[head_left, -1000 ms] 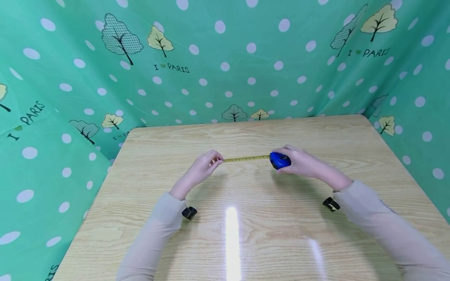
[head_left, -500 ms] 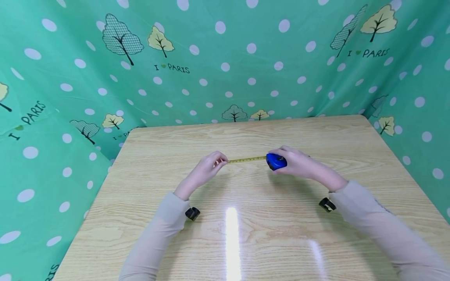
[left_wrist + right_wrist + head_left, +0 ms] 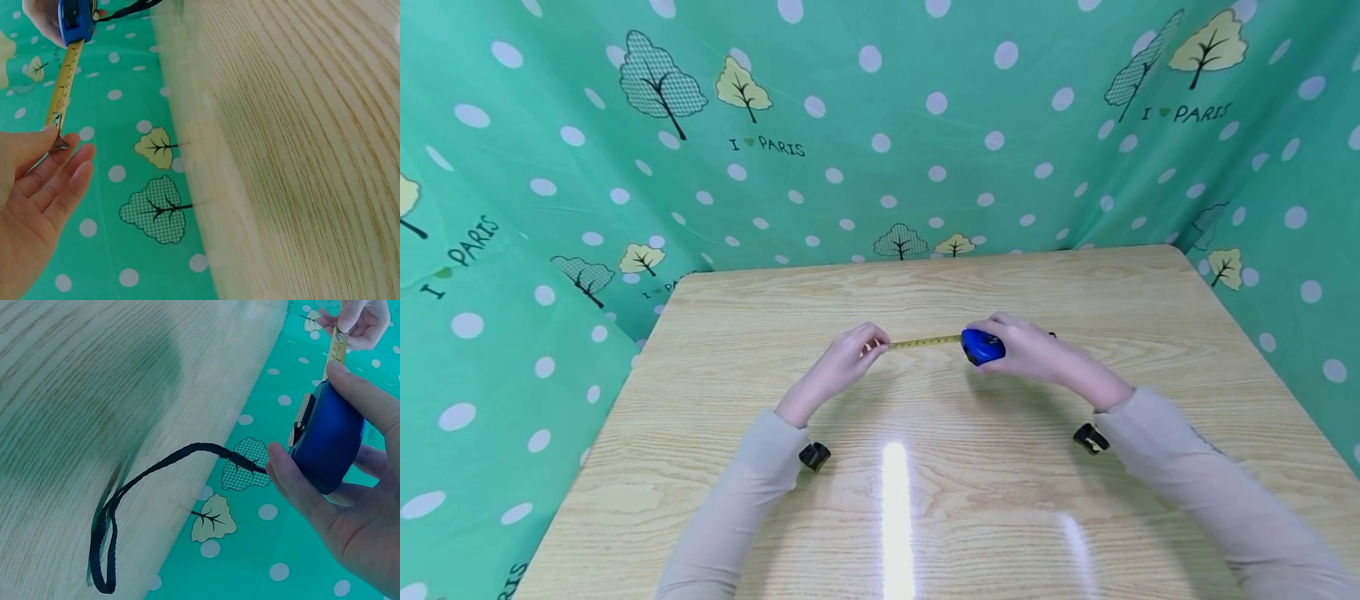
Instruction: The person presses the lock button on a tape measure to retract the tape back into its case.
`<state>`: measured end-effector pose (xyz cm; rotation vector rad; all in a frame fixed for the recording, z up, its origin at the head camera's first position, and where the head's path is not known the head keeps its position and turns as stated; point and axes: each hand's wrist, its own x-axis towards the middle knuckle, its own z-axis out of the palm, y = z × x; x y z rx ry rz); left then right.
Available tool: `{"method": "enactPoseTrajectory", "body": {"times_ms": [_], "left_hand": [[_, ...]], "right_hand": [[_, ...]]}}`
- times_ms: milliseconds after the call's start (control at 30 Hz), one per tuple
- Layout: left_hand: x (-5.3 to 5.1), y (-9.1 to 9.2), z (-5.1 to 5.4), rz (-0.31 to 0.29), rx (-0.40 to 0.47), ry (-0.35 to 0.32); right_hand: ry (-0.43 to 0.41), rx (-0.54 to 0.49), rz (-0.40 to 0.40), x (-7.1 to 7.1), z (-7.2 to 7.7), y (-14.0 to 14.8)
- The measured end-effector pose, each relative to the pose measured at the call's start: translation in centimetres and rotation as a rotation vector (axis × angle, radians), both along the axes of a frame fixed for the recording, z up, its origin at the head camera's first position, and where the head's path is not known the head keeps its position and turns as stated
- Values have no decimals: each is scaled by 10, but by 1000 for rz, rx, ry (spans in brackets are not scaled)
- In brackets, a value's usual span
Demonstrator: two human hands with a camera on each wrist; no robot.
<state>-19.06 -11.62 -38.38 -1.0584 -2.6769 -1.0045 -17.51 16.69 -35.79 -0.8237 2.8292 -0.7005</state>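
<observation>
A blue tape measure (image 3: 981, 346) is held above the table by the right hand (image 3: 1026, 348), whose fingers and thumb wrap its case. Its yellow blade (image 3: 925, 342) spans the gap between the hands. The left hand (image 3: 846, 360) pinches the blade's metal end hook (image 3: 59, 143) between thumb and index finger, the other fingers loosely bent in the left wrist view. From the case hangs a black wrist strap (image 3: 200, 447), looped at its end, in the right wrist view.
The wooden table (image 3: 775, 525) lies below both hands, with bright light reflections near the middle. A green curtain (image 3: 850, 108) with white dots and printed trees stands behind and at both sides. A black device (image 3: 815, 456) sits at the left wrist, another (image 3: 1091, 439) at the right.
The right hand has moved left with the tape case, and the left hand slightly right. The stretch of blade between them is shorter; both holds are kept.
</observation>
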Motion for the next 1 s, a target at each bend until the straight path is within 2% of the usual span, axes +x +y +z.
{"method": "enactPoseTrajectory", "body": {"times_ms": [367, 600, 1000], "left_hand": [[-1, 9, -3, -27, 9, -1], [-1, 16, -6, -39, 27, 13], [-1, 21, -6, -38, 21, 5]], "right_hand": [[-27, -18, 19, 1, 0, -8], [3, -30, 43, 1, -2, -13], [8, -28, 31, 4, -3, -18]]}}
